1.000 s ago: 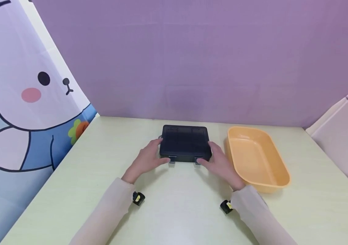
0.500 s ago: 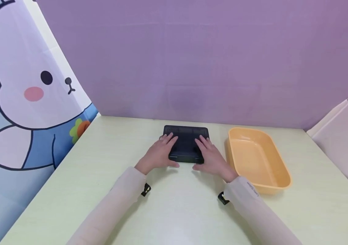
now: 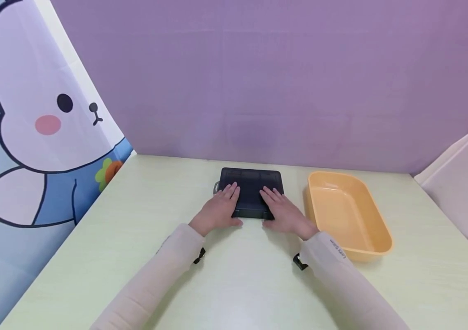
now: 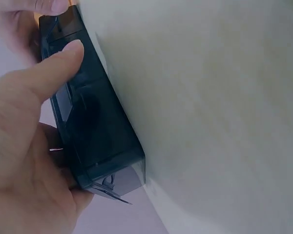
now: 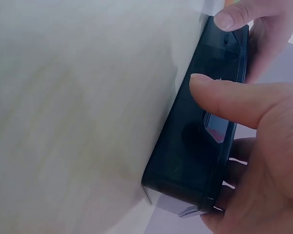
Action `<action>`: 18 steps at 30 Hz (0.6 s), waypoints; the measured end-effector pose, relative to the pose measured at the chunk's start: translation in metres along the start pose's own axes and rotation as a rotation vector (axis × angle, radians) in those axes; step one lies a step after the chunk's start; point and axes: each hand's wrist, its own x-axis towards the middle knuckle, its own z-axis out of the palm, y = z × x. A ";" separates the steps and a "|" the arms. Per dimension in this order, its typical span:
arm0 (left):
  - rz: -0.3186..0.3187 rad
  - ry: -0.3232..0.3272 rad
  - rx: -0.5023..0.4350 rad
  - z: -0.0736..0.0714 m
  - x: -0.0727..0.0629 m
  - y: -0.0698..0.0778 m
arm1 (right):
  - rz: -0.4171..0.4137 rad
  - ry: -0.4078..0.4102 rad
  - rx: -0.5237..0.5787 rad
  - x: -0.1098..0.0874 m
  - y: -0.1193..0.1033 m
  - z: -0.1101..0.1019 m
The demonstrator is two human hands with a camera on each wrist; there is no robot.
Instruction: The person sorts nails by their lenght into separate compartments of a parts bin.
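A flat black plastic case (image 3: 253, 179) with a dark see-through lid lies on the table, a small loop handle at its left side. My left hand (image 3: 218, 210) rests on the lid's left part, fingers laid forward and fairly straight. On the right part rests my right hand (image 3: 285, 213) in a similar way. In the left wrist view, the left thumb (image 4: 71, 56) touches or hovers at the case's front wall (image 4: 105, 122). The right wrist view has the right thumb (image 5: 210, 92) across the same front wall (image 5: 180, 151). The front latches are largely hidden by the hands.
An orange-yellow plastic tub (image 3: 385, 245) stands right of the case, close to the right forearm. The pale table (image 3: 234, 284) ends at a purple cloth (image 3: 250, 82) behind. A cartoon-printed cloth (image 3: 19, 137) hangs at the left.
Both hands have moved inward from the case's sides onto its lid. Two latches that stuck out in front a second ago no longer show. The case has hardly moved.
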 end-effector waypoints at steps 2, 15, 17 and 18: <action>-0.004 -0.005 0.031 0.000 0.000 0.001 | -0.010 0.007 -0.014 0.000 0.001 0.000; 0.003 0.040 0.168 0.001 -0.004 0.004 | 0.031 0.069 -0.152 0.002 -0.006 0.005; 0.016 0.068 0.217 0.001 -0.004 0.005 | 0.048 0.086 -0.166 0.002 -0.009 0.005; 0.023 0.081 0.242 0.001 -0.004 0.005 | 0.056 0.093 -0.176 0.003 -0.010 0.005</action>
